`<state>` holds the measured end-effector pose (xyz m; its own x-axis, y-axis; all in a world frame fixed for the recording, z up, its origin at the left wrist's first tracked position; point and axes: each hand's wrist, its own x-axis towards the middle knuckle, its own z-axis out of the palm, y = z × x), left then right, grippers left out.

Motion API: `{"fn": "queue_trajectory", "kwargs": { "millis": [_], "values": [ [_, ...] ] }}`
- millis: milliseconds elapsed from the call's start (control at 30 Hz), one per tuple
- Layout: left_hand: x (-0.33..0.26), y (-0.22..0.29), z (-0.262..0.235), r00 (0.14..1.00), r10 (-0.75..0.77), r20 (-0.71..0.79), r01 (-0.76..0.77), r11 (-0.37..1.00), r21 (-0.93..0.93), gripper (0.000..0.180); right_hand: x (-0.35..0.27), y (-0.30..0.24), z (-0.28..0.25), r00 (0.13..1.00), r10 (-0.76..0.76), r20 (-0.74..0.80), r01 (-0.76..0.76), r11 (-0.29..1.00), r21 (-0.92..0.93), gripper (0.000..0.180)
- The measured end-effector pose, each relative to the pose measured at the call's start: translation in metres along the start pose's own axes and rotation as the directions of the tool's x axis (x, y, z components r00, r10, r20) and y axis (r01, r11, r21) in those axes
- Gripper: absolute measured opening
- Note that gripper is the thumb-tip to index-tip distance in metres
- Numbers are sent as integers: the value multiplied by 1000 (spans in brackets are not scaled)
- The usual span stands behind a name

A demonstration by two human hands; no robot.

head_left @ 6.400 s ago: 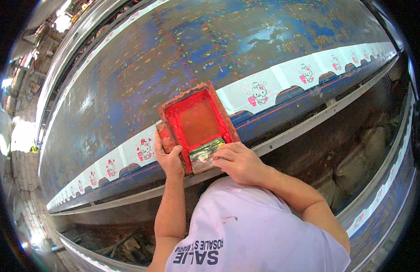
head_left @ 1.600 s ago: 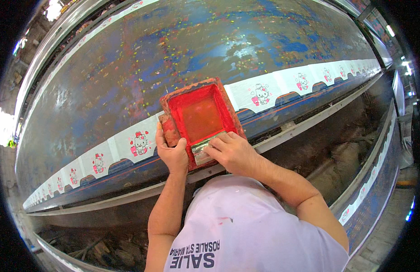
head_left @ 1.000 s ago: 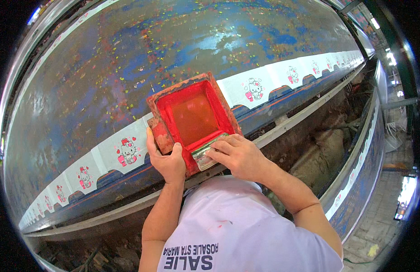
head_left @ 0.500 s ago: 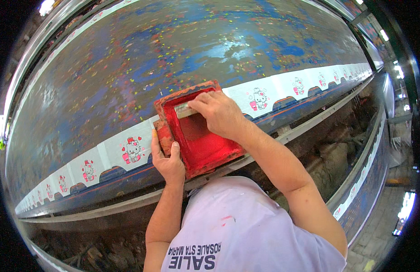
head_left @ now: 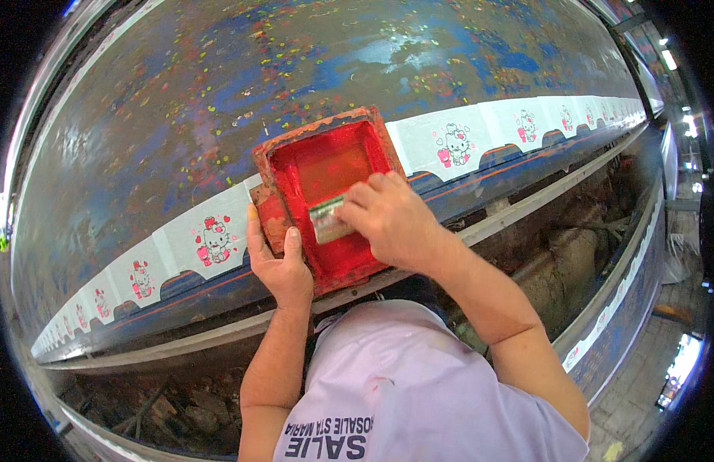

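A screen-printing frame [head_left: 349, 117], coated in red ink, lies across the strip of white printed pieces at the table's near side. My left hand [head_left: 281, 269] grips the frame's left side, thumb and fingers around a reddish block [head_left: 271, 219] there. Inside the frame, my right hand [head_left: 392, 219] holds a small squeegee [head_left: 326, 219] by its upper edge. Its blade rests on the mesh in the lower half, tilted, and my fingers partly cover it. Red ink is smeared along the inner walls. The printed piece under the frame is hidden.
White pieces with a pink, red and black cartoon figure [head_left: 455, 146] run left and right along the edge. The long table [head_left: 218, 85] is stained with blue paint and coloured specks. A rail [head_left: 480, 231] runs along its front, with a dark gap below. Another table [head_left: 615, 346] stands at right.
My right hand has drawn the squeegee from the frame's far end toward me, baring the far mesh. The left hand stays on the frame; the view has shifted slightly.
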<state>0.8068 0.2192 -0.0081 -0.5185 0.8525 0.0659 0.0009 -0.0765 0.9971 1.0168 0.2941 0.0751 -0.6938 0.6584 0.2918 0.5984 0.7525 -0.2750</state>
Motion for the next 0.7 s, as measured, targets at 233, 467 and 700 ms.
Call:
{"fn": "queue_trajectory", "kwargs": {
  "millis": [233, 467, 700],
  "values": [
    [1, 6, 5, 999, 32, 26, -34, 997, 64, 85, -50, -39, -1, 1000, 5, 23, -6, 999, 42, 15],
    [2, 20, 9, 1000, 22, -4, -21, 986, 167, 94, -103, -30, -6, 987, 131, -91, -97, 946, 310, 55],
    [-19, 24, 89, 973, 223, 55, -229, 959, 168, 97, -167, 36, -22, 778, 578, -245, -359, 730, 581, 43]
  ]
}}
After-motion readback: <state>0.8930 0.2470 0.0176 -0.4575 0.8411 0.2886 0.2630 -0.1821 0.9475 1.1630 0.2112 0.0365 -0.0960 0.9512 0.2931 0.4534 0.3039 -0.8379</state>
